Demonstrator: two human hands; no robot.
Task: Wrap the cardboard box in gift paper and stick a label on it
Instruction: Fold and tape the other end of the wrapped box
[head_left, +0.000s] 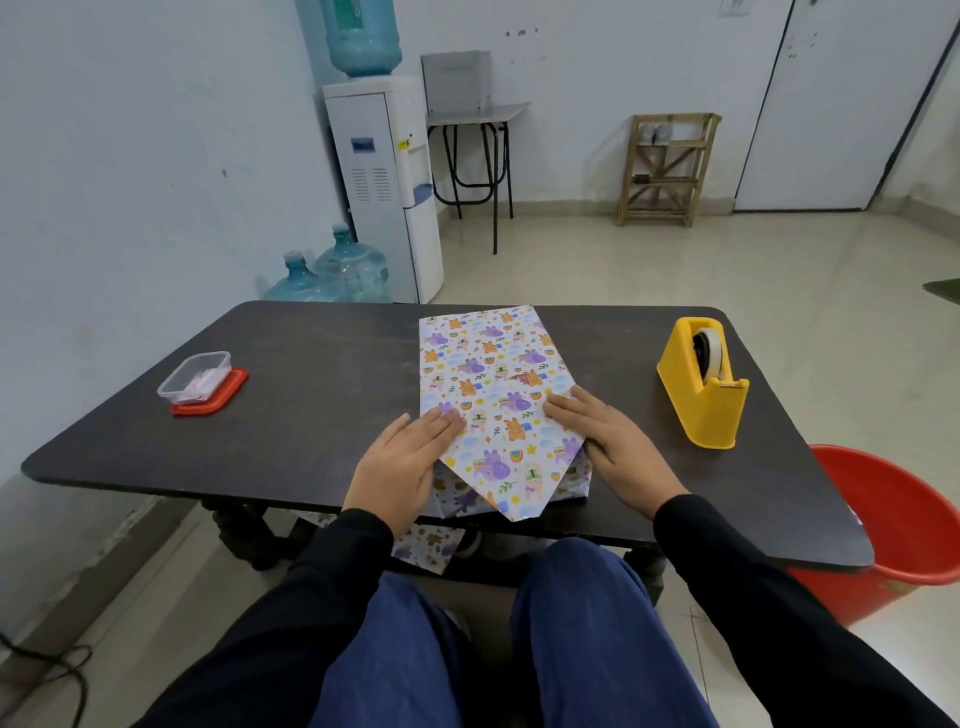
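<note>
The gift paper (488, 358) is smooth and slightly glossy, and it is printed with small purple and orange animals, rainbows and stars on a white ground. The cardboard box is fully covered by it, so its own surface is not seen. The package is laid on the dark matte table (311, 374), at the middle of the near edge. Its long axis is directed from the person toward the far edge. At the near end a flap (511, 467) is folded into a triangle, and its tip is pointed toward the person.

The left hand (405, 457) is pressed flat on the left slanted fold, with straight fingers. The right hand (608, 441) is laid in the same way on the right fold. The flap lies between the two hands.

A yellow plastic tape dispenser (701, 384) is placed well apart at the right.
</note>
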